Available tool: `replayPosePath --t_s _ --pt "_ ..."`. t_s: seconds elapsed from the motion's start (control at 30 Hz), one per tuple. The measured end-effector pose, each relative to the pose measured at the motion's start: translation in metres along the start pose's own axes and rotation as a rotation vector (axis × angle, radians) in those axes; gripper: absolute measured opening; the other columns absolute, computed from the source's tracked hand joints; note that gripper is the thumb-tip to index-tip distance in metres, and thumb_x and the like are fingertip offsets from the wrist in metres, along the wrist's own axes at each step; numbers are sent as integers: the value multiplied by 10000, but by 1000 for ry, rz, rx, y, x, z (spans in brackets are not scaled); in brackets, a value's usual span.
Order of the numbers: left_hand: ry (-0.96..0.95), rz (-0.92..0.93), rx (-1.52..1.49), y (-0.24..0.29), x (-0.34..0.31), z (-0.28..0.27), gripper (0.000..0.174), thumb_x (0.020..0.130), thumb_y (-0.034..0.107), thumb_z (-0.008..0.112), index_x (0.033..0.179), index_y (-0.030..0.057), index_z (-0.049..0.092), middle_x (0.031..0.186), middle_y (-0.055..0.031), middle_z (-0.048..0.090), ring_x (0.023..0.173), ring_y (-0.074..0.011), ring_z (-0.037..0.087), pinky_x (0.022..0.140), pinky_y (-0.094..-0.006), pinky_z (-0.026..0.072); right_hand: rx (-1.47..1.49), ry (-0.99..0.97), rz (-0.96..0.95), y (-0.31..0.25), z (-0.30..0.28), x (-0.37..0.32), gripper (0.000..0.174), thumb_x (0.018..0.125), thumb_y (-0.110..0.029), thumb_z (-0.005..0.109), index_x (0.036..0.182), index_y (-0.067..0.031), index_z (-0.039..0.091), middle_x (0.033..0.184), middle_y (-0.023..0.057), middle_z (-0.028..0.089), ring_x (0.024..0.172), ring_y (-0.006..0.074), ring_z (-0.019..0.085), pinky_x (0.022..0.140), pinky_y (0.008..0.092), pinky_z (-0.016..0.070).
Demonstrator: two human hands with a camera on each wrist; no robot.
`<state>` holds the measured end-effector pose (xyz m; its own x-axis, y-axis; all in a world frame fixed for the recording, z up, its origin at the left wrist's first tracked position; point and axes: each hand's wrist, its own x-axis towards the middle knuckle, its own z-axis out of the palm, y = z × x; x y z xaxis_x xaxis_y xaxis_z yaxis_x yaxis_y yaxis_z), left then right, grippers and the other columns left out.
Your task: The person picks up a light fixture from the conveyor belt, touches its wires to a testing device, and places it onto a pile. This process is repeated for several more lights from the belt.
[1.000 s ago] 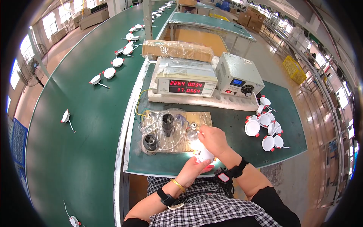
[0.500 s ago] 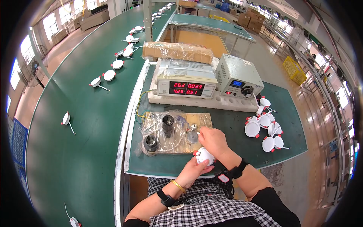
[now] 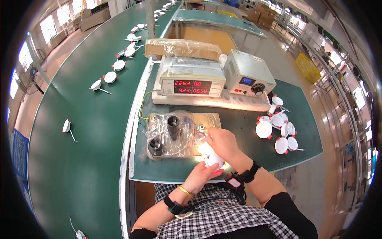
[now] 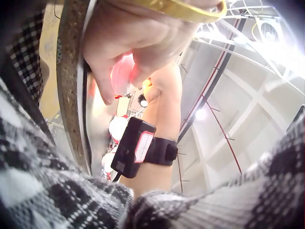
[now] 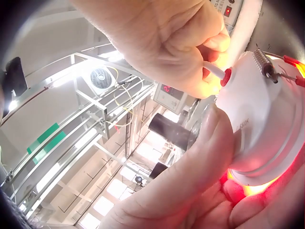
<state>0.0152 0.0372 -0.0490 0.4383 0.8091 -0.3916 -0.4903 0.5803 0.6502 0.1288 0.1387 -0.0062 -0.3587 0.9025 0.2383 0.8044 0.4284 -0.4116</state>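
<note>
A white round downlight (image 3: 215, 160) is lit, its glow spilling over the near edge of the test board (image 3: 207, 118). My left hand (image 3: 199, 176) grips its body from below, thumb on the white housing and fingers around the glowing rim. In the right wrist view the downlight (image 5: 262, 124) shows a coiled spring and red clips. My right hand (image 3: 223, 144) pinches its short white cable (image 5: 213, 70) close to the red grommet; the cable's far end is hidden in the fingers. In the left wrist view my left hand (image 4: 138, 40) covers most of the lamp.
Two black lamp sockets (image 3: 173, 126) stand on the plastic-wrapped board. Behind sit a meter with red digits (image 3: 192, 87) and a grey power unit (image 3: 251, 75). Several downlights (image 3: 264, 130) lie piled at right. More lie along the green conveyor (image 3: 87, 159) at left.
The downlight was lit a second ago, dark half a second ago, and glows again now. The meter's digits have changed. Both hands keep their holds; the head view has shifted slightly.
</note>
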Motion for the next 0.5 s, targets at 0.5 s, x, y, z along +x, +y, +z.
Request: replayPosePath --t_s 0.5 --pt "-62 69 94 -4 -7 -3 367 934 136 593 1250 -12 479 1179 -104 596 1008 -168 625 904 -304 514 -18 -71 33 -1 -3 -3 138 807 -197 618 849 -65 612 703 151 637 695 360 641 606 475 498"
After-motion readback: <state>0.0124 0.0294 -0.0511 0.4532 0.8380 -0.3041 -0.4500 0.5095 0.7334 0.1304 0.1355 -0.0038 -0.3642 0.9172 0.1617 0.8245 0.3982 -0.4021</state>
